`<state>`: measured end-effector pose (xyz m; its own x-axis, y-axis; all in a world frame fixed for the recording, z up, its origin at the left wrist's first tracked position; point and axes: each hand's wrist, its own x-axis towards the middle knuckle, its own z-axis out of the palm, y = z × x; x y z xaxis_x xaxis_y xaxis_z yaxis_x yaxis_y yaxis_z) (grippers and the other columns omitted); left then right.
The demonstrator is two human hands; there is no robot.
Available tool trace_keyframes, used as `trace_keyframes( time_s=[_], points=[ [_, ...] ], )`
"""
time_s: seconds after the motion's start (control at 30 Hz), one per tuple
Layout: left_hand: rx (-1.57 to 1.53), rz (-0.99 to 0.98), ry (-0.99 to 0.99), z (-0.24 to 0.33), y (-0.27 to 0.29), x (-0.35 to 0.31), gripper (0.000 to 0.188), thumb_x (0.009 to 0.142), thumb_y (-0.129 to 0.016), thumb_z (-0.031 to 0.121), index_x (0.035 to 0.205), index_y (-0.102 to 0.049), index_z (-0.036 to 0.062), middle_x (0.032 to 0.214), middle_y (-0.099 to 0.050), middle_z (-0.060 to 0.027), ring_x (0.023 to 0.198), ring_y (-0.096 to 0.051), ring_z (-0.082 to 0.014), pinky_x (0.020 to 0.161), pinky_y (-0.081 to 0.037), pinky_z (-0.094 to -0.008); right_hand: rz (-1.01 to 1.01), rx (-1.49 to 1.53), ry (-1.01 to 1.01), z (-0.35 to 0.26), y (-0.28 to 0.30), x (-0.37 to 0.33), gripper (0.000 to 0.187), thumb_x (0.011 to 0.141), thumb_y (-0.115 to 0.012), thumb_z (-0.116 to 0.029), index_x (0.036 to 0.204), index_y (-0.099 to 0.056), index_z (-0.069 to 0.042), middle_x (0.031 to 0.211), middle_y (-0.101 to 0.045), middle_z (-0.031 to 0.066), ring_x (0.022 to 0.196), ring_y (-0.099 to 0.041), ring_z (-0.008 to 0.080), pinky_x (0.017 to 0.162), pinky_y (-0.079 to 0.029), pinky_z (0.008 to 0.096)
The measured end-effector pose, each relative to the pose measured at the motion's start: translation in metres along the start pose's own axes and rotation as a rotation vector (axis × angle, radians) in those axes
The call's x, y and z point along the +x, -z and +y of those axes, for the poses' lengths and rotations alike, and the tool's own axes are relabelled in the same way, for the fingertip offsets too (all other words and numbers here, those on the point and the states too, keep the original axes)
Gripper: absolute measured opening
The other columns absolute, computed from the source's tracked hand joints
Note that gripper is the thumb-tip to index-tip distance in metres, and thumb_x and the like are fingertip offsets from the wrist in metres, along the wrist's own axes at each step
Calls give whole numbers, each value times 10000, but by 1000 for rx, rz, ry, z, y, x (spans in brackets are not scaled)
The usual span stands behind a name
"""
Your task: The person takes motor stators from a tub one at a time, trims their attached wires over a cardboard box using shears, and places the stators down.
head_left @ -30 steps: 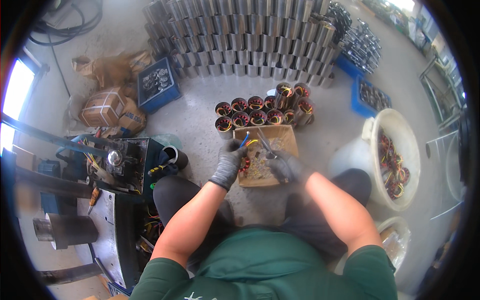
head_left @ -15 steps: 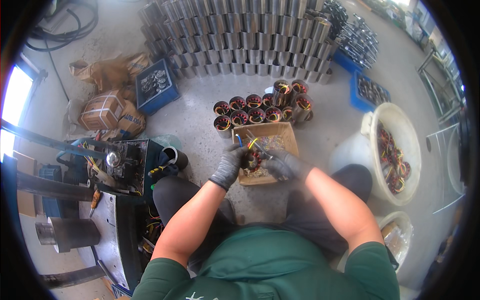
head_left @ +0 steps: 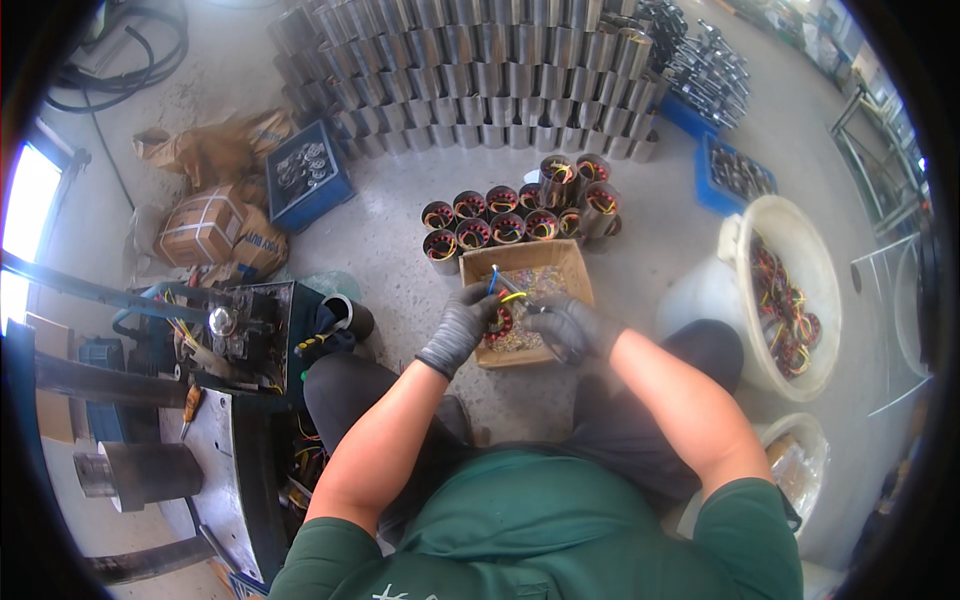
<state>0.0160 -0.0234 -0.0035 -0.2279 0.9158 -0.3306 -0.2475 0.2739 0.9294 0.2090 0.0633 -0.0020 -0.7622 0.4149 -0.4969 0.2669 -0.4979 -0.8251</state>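
Note:
My gloved left hand [head_left: 464, 318] is closed around a ring-shaped motor stator [head_left: 501, 322] with red windings. A blue lead [head_left: 493, 279] and a yellow lead [head_left: 513, 297] stick up from it. My gloved right hand [head_left: 566, 326] is closed on a slim dark metal hand tool [head_left: 518, 289], whose tip lies by the yellow lead. Whether it is pliers or scissors cannot be made out. Both hands are above an open cardboard box [head_left: 573, 273] with small, many-coloured scraps on its bottom.
Behind the box stand several metal cylinders with wound stators inside [head_left: 508, 228]. Stacked steel cylinders [head_left: 490, 80] form a wall further back. A white tub [head_left: 731, 240] of stators is at my right. A metal bench [head_left: 213, 440] and blue crate [head_left: 336, 190] are at left.
The tool's tip has shifted slightly at the leads. The yellow lead now bends rightward, and more of the stator's red winding shows between my hands.

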Motion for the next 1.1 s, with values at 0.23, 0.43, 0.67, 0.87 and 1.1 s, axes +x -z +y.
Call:
trace_keyframes(
  time_s=[0.23, 0.43, 0.67, 0.87, 1.1],
  points=[
    [48, -91, 74, 7, 0, -7, 282, 930, -594, 95, 1198, -615, 12, 912, -614, 0, 768, -527, -77, 676, -439, -209, 21, 9, -73, -19, -13, -17, 300, 906, -658, -282, 1122, -568, -94, 622, -534, -6, 475, -517, 119, 420, -418, 275],
    [217, -151, 0, -14, 15, -2, 320, 942, -554, 67, 1254, -588, 3, 1055, -620, -6, 877, -515, -70, 761, -432, -195, -69, -79, -99, -26, -1, -16, 320, 901, -658, -304, 1128, -579, -92, 628, -535, 11, 516, -541, 112, 453, -433, 285],
    [292, -115, -57, -30, 14, 14, 341, 968, -494, 132, 1292, -557, 46, 868, -595, 33, 667, -459, -40, 576, -387, -197, 349, -337, 392, -24, -3, 37, 202, 867, -658, -184, 1005, -640, -38, 914, -666, 90, 855, -588, 136, 783, -487, 315],
    [219, -92, 114, -39, -2, 11, 137, 932, -586, 212, 978, -606, 84, 696, -502, 66, 572, -399, -32, 513, -307, -214, 622, -335, 299, -49, -2, 53, 268, 895, -521, -269, 1045, -640, -81, 910, -670, 191, 870, -665, 332, 816, -492, 423],
    [498, -143, 236, -16, -7, 23, 181, 934, -525, 210, 782, -533, 112, 594, -441, 29, 528, -397, -103, 518, -324, -278, 944, -248, 440, -35, 20, 75, 339, 765, -616, -157, 1097, -605, -88, 908, -661, 206, 897, -641, 399, 793, -496, 485]
  ],
)
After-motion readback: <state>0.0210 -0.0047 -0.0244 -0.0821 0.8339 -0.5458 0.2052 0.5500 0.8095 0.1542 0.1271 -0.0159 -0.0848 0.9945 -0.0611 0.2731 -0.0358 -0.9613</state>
